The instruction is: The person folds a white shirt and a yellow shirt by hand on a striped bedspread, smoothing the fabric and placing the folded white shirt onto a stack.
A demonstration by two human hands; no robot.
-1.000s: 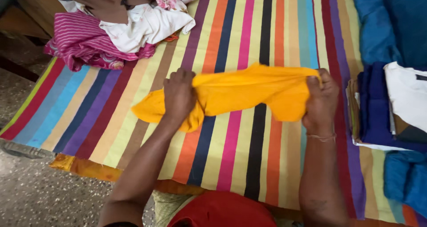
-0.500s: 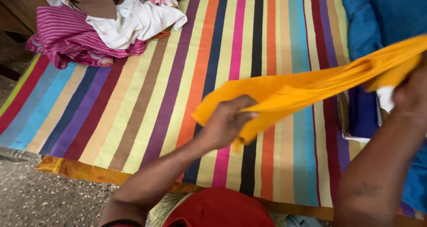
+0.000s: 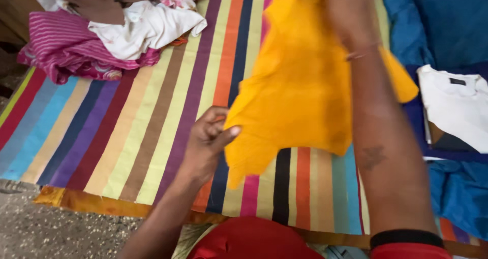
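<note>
Nearest to you, a fold of red cloth (image 3: 254, 241) sits at the bottom edge, and your right forearm carries a black band with a red cuff below it. To the near left lies speckled grey floor (image 3: 46, 228), rough and grainy.

Your left hand (image 3: 206, 139) pinches the near left edge of the yellow cloth (image 3: 300, 91), thumb pressed against the fingers over the fabric. The cloth is a soft, matte weave, hanging in a loose, uneven sheet with a ragged lower corner drooping just above the sheet (image 3: 101, 132) beneath it. That sheet is flat and smooth, woven in long stripes of blue, purple, maroon, tan, orange and pink, with an orange hem along its near edge.

Your right hand (image 3: 345, 5) is raised at the far top, gripping the upper part of the yellow cloth; its fingers are mostly cut off by the frame, and a thin thread bracelet rings the wrist.

On the right, a folded white shirt (image 3: 457, 104) lies on crumpled blue fabric (image 3: 442, 20).

At the far left, a heap of clothes rests on the sheet: a ribbed magenta garment (image 3: 61, 48), a rumpled white one (image 3: 145, 28) and a brown piece (image 3: 91, 0).
</note>
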